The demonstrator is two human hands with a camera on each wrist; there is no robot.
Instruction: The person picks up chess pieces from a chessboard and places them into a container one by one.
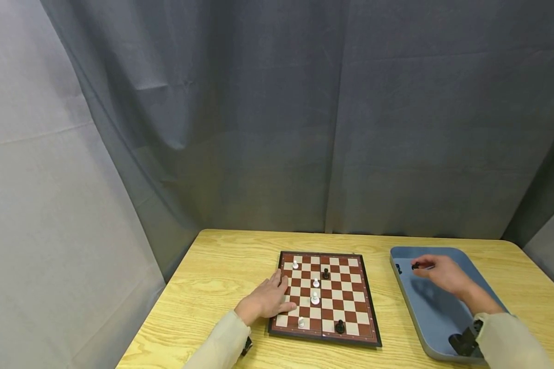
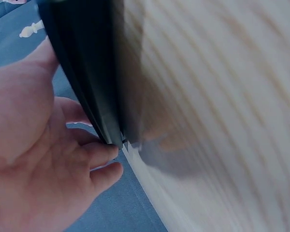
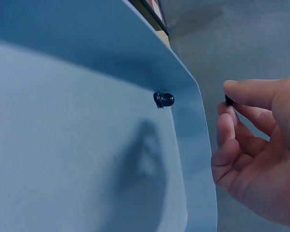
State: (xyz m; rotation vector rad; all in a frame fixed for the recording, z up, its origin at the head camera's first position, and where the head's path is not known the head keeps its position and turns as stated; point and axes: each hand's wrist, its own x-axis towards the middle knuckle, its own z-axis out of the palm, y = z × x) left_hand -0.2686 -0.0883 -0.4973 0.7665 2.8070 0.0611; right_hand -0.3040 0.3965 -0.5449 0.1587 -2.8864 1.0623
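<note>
**Head view: a black piece over the tray**

Head view shows the wooden table (image 1: 212,266), and on it the chessboard (image 1: 325,300) as landmark. Right of the board lies the blue tray (image 1: 431,318). The left hand (image 1: 268,300) rests on the board's left edge, fingers straight and together. The right hand (image 1: 443,274) hovers over the tray, fingertips pinching a black chess piece (image 1: 415,265). It is judged mid-transfer between board and tray; next comes a precise placement.

Soft, even room light, with no glare anywhere.

The head view bends the curtain (image 1: 304,113) at its edges. A soft shadow lies inside the blue tray (image 3: 87,159), and the left wrist view smears the wooden desk (image 2: 222,96) into a close, unfocused blur.
</note>
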